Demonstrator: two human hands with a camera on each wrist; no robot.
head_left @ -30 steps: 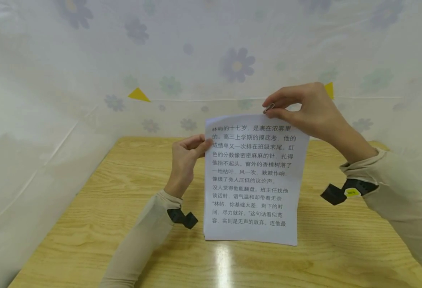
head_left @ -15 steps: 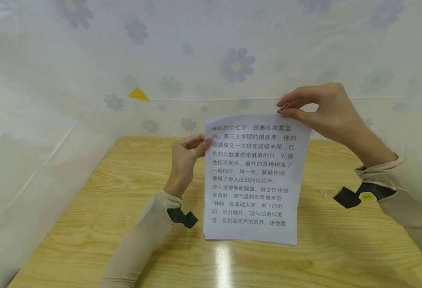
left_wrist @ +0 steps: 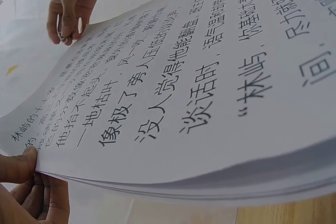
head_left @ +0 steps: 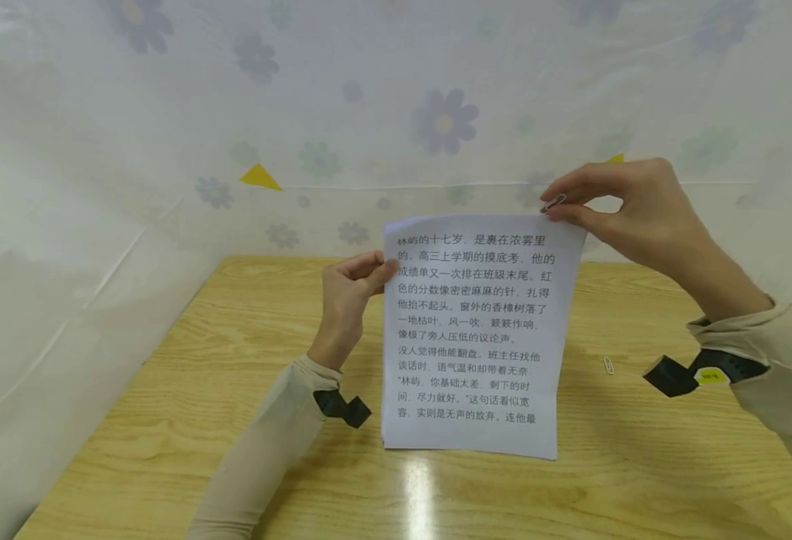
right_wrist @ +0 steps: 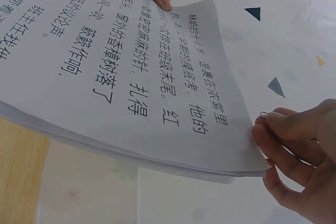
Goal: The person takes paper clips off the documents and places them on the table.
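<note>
The right hand (head_left: 639, 214) pinched a paperclip (head_left: 553, 202) at the top right corner of the stack (head_left: 477, 337). The left hand (head_left: 349, 292) pinched the stack's left edge, holding it upright on the surface (head_left: 200, 360). Clipping seemed about to begin; next, the clip likely needed sliding squarely over the corner.

A wooden table (head_left: 234, 420) bears a loose paper clip (head_left: 608, 365).

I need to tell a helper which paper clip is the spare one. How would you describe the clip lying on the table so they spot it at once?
Start at the wooden table and find the stack of printed sheets standing on it. Right of the stack, between it and the right sleeve, a small paper clip lies flat on the bare wood. The other clip is pinched in the right hand.
</note>
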